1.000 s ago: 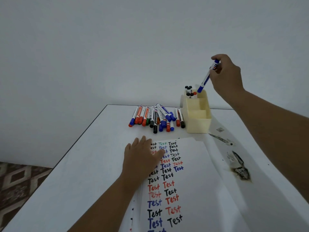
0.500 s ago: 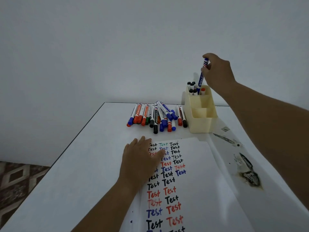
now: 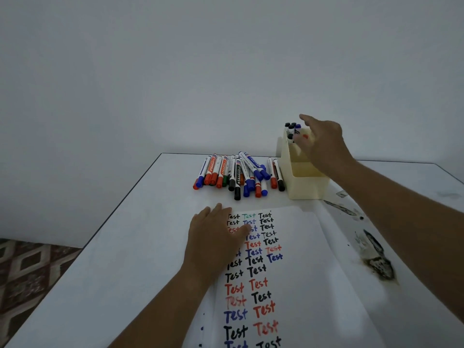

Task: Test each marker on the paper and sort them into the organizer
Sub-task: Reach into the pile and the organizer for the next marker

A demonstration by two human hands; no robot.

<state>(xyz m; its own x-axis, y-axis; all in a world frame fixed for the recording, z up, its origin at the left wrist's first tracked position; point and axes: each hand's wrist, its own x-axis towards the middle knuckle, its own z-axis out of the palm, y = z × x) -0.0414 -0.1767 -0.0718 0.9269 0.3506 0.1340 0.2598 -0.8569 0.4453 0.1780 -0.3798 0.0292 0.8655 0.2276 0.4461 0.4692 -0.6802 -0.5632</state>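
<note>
Right hand [image 3: 324,141] spread, empty, over organizer [image 3: 307,183] at tabletop's far edge; left hand [image 3: 216,237] flat on paper [image 3: 288,272]. Risk: withdrawing fingers snag upright markers [image 3: 291,129], tipping organizer.

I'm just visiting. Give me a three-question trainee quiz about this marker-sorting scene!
1. True or false: the right hand grips a marker.
2. Which word is written repeatedly on the paper?
3. The left hand rests on: A) the organizer B) the paper C) the marker pile

Key: 1 false, its fingers are spread above the organizer's stored markers; 2 "Test"; 3 B.
</note>
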